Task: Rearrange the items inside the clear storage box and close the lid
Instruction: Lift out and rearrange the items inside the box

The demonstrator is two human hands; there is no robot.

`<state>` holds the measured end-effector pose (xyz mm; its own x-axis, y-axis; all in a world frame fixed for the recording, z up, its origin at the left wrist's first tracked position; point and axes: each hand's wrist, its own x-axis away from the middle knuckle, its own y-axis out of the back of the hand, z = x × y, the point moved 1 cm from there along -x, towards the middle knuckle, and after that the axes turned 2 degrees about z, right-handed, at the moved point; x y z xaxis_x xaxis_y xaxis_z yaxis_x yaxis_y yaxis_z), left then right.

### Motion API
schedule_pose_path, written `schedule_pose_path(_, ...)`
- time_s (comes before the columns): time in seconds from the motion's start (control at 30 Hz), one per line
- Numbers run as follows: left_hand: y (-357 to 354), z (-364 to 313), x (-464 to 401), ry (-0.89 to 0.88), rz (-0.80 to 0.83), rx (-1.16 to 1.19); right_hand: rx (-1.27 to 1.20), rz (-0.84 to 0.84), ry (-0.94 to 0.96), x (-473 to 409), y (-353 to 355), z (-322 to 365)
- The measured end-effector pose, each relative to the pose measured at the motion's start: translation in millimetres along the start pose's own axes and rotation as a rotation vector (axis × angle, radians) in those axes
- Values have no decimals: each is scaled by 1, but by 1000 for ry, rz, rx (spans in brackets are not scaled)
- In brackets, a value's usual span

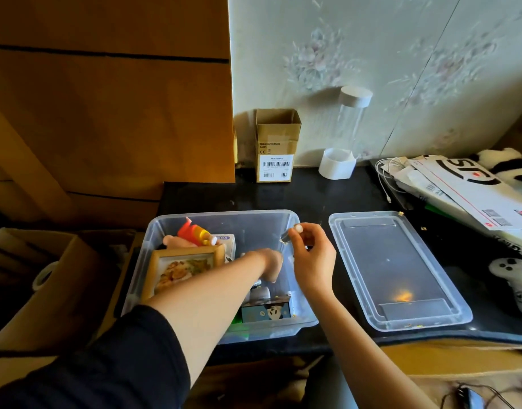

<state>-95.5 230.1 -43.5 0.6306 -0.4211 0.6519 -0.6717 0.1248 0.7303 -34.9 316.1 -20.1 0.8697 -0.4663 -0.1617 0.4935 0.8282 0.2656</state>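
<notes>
On black tabletop (313,196), lidless clear box (224,215) holds framed picture (183,268); right hand (311,256) pinches small vial (289,234).

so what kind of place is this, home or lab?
Most likely a home, perhaps a bedroom or storage corner. Floral wallpaper backs a dark desk cluttered with a panda plush, mail and cables, and cardboard boxes stand around it. Nothing lab-like shows.
</notes>
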Motion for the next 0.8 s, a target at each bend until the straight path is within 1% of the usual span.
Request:
schedule_pose_path(0.17, -3, 8, 3, 83, -113, -118, 0, -3, -20, 1, -1, 1)
schedule_pose_path(0.3, 12, 8, 11, 141, -121, -153, 8, -6, -18, 2, -2, 2)
schedule_pose_path(0.33, 19, 7, 16, 147, -144, -163, 16, -5, -16, 2, -2, 3)
schedule_pose_path(0.4, 33, 9, 26, 144, -230, -174, 30, -5, -10, 2, -2, 3)
schedule_pose_path(0.53, 52, 29, 49, 66, -373, -172, 110, 17, 47, 3, -3, 5)
schedule_pose_path(0.6, 57, 39, 59, 49, -416, -151, 231, 92, 88, 0, -4, 7)
schedule_pose_path(0.63, 58, 44, 63, 46, -433, -143, 328, 149, 115, -3, -5, 9)
schedule_pose_path(0.73, 56, 50, 68, 39, -444, -149, 749, 354, 230, -13, -9, 19)
schedule_pose_path(0.8, 50, 52, 67, 43, -407, -170, 993, 486, 279, -18, -15, 26)
